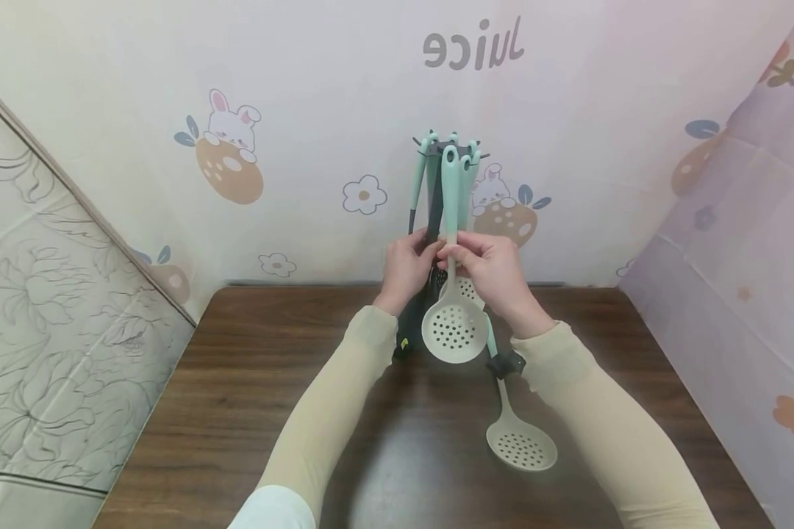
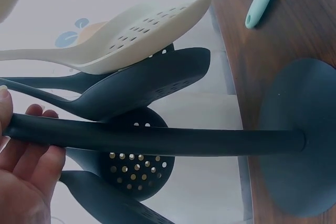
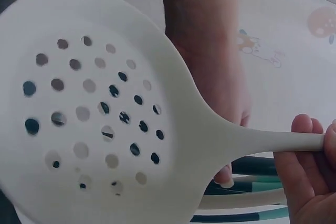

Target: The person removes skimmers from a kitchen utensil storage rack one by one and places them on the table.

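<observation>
My right hand [image 1: 496,272] pinches the neck of a cream skimmer [image 1: 454,334], its bowl full of round holes hanging below and its mint handle rising in front of the rack's top. The hole at the handle's end overlaps the hooks in the head view. My left hand [image 2: 31,166] grips the dark upright pole [image 2: 173,141] of the utensil stand, whose round base [image 2: 302,140] rests on the table. Around the pole hang several utensils with mint handles, among them a dark perforated skimmer [image 2: 137,169] and a dark slotted turner [image 2: 152,82].
A second cream skimmer [image 1: 521,444] lies on the wooden table [image 1: 251,411] in front and to the right of the stand, its handle partly behind my right wrist. Behind the table hangs a printed wall covering [image 1: 317,110].
</observation>
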A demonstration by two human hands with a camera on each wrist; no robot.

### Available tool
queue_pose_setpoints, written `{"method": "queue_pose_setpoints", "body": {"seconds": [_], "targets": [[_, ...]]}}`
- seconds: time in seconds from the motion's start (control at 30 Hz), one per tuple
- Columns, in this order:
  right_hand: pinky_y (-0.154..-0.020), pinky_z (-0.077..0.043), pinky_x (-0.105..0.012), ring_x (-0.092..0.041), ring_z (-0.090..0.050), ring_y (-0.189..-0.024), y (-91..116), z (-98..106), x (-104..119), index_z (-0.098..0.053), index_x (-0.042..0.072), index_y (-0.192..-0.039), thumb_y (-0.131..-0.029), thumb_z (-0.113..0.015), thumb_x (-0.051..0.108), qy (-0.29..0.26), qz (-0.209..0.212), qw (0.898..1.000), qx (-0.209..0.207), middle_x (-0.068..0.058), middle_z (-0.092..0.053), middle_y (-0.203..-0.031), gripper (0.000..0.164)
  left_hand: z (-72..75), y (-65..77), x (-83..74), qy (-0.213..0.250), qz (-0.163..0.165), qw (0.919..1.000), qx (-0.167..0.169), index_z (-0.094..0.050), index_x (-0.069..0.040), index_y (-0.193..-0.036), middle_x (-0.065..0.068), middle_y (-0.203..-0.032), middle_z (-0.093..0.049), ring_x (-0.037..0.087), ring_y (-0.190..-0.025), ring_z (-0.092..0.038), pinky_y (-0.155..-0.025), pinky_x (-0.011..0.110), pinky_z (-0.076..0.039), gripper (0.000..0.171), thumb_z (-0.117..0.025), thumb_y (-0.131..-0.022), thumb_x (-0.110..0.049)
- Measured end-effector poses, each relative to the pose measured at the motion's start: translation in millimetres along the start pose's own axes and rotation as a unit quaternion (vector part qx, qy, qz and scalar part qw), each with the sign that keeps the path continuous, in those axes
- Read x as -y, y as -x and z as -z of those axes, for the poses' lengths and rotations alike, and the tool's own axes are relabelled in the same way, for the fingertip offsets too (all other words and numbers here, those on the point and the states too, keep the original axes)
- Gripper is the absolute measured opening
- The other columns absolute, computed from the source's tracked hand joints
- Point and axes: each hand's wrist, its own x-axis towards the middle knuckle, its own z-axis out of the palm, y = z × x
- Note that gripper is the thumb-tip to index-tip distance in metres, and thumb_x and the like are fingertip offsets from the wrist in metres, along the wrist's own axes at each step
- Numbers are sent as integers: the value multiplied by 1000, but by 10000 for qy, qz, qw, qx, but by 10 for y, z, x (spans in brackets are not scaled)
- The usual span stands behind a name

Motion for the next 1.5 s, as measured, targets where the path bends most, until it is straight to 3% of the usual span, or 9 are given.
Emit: {"method": "queue_pose_setpoints", "body": {"seconds": [0.3, 0.47, 0.7, 1.0, 1.23, 1.33, 1.5], "targets": [[-80, -57, -34, -17, -71, -84, 24, 60, 39, -66, -11, -119, -96, -66, 6, -366, -72, 9993, 75, -23, -70, -99, 29, 5, 12, -4, 141, 30, 9999, 46, -72, -20, -95, -8, -89, -74, 12, -74, -61, -65, 29, -49, 19, -68, -95, -39], [-79, -57, -33, -16, -71, -83, 56, 96, 74, -66, -10, -118, -96, -66, 7, -232, -40, 9997, 78, -23, -71, -96, 28, 8, 10, -12, 160, 31, 9998, 66, -73, -20, -98, -6, -91, -74, 11, -76, -63, -67, 30, -52, 17, -67, -96, -35], [-78, -57, -33, -17, -71, -83, 107, 158, 123, -69, -10, -112, -96, -66, 8, -39, -6, 9999, 142, -23, -71, -96, 24, -7, -9, -20, -58, -24, 10000, 25, -74, -17, -106, -3, -100, -75, 9, -92, -69, -81, 31, -56, 16, -67, -97, -30], [-79, -58, -35, -18, -71, -86, 183, 243, 97, -71, -6, -112, -95, -68, 10, 109, -183, 9997, 84, -16, -73, -93, 23, -6, -12, -35, 98, -25, 9999, 62, -74, -17, -102, -3, -98, -75, 8, -90, -68, -77, 29, -55, 14, -68, -96, -29], [-81, -57, -39, -20, -71, -91, 266, 350, 40, -70, -1, -118, -95, -69, 16, 550, -297, 9979, 169, -16, -73, -97, 28, -13, -9, -18, 159, -54, 9998, 70, -74, -19, -101, -5, -97, -75, 6, -88, -67, -75, 28, -55, 13, -68, -96, -30], [-82, -57, -39, -20, -70, -93, 296, 387, 18, -71, 2, -118, -96, -69, 20, 729, -371, 9965, 186, -15, -73, -98, 28, -14, -10, -10, 184, -52, 9998, 73, -74, -19, -102, -5, -97, -75, 6, -89, -68, -76, 28, -55, 15, -68, -96, -31], [-81, -56, -34, -18, -70, -89, 356, 443, -16, -72, 0, -114, -95, -69, 17, 587, -453, 9970, 202, -17, -73, -96, 25, -2, -1, 4, 282, 27, 9995, 142, -74, -18, -106, -6, -98, -75, 6, -92, -68, -80, 29, -56, 18, -67, -97, -31]]}}
